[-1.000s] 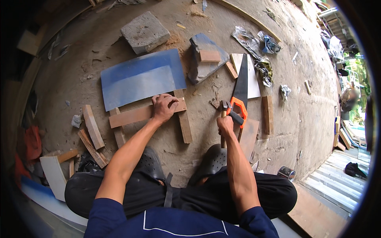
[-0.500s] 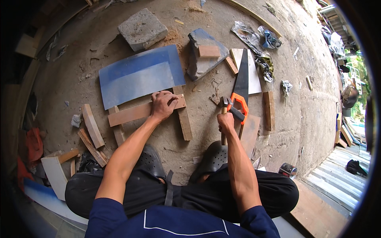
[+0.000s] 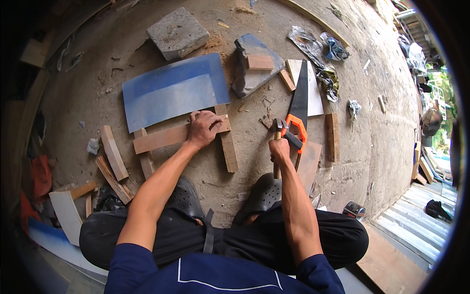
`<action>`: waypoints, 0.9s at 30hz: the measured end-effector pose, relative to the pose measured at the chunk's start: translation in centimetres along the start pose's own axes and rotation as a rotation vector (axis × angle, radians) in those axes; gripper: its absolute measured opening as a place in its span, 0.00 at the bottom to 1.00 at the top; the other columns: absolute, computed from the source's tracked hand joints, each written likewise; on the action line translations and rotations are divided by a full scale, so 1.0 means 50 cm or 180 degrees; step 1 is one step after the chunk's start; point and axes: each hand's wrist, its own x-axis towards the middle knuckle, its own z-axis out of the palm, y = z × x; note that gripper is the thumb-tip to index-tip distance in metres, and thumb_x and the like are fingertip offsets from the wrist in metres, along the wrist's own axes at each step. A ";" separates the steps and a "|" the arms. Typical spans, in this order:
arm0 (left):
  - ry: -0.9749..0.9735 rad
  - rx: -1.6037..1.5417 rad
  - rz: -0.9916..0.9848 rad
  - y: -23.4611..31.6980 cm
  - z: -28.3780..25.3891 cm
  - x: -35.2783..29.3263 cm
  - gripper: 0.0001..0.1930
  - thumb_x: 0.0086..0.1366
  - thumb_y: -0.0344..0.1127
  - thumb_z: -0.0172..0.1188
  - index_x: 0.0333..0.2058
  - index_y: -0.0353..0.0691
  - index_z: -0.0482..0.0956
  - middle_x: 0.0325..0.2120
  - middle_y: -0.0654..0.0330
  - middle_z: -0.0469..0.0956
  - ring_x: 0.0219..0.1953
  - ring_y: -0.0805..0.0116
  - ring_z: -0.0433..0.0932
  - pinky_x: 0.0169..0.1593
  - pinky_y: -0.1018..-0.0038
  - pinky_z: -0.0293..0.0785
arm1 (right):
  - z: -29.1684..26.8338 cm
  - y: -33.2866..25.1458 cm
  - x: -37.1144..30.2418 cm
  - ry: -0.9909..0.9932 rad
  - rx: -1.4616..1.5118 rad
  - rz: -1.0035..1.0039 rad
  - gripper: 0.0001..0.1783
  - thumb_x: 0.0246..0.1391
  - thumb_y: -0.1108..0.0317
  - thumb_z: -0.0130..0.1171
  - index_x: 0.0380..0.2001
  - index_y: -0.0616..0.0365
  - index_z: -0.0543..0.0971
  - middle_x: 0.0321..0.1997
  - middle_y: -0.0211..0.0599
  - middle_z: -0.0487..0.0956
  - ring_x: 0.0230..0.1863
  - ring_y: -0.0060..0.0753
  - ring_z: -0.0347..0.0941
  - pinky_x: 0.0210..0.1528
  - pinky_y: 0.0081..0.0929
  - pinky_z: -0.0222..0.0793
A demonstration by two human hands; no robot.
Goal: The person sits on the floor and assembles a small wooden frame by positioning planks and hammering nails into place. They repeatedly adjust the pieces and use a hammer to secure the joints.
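Observation:
My left hand [image 3: 203, 130] lies across a thin wooden slat [image 3: 161, 139], fingers curled over its far edge near the right end; whether a small item sits under the fingertips is hidden. Small dark spots show on the slat's right end. That end rests on a wooden block [image 3: 228, 152], and the left end crosses another wood piece [image 3: 146, 162]. My right hand [image 3: 279, 151] grips a hammer [image 3: 278, 125] by its wooden handle, head up. Right beside the hammer lies a handsaw [image 3: 299, 100] with an orange and black handle.
Beyond the slat lies a blue-and-grey sheet [image 3: 171, 90]. A concrete block [image 3: 177, 34] and a blue-stained stone block [image 3: 249, 81] stand farther off. Wood offcuts [image 3: 113, 152] lie at left, another piece [image 3: 332, 137] at right. A can [image 3: 354, 210] sits near my right knee.
The view has shifted very slightly. Both hands keep their places on the slat and the hammer.

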 end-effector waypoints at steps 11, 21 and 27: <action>0.0060 0.0038 0.0087 -0.001 -0.001 -0.008 0.04 0.59 0.37 0.61 0.33 0.49 0.80 0.35 0.69 0.76 0.45 0.69 0.73 0.56 0.60 0.54 | 0.036 -0.039 -0.048 -0.0270 0.0173 -0.0651 0.17 0.54 0.60 0.59 0.20 0.59 0.70 0.13 0.30 0.68 0.11 0.27 0.66 0.14 0.30 0.63; 0.0251 0.0166 0.0316 -0.012 0.004 -0.023 0.03 0.60 0.36 0.61 0.33 0.49 0.79 0.36 0.69 0.79 0.46 0.71 0.76 0.59 0.58 0.52 | 0.111 -0.124 -0.196 -0.0568 -0.0052 -0.1432 0.25 0.55 0.54 0.59 0.15 0.63 0.70 0.11 0.35 0.69 0.11 0.29 0.69 0.15 0.34 0.65; 0.0301 -0.0012 0.0205 -0.014 0.012 -0.021 0.03 0.60 0.37 0.61 0.32 0.48 0.80 0.35 0.68 0.80 0.44 0.71 0.77 0.59 0.57 0.53 | 0.104 -0.135 -0.209 -0.0625 0.0065 -0.1359 0.23 0.56 0.56 0.59 0.16 0.61 0.69 0.11 0.32 0.69 0.11 0.27 0.67 0.14 0.31 0.64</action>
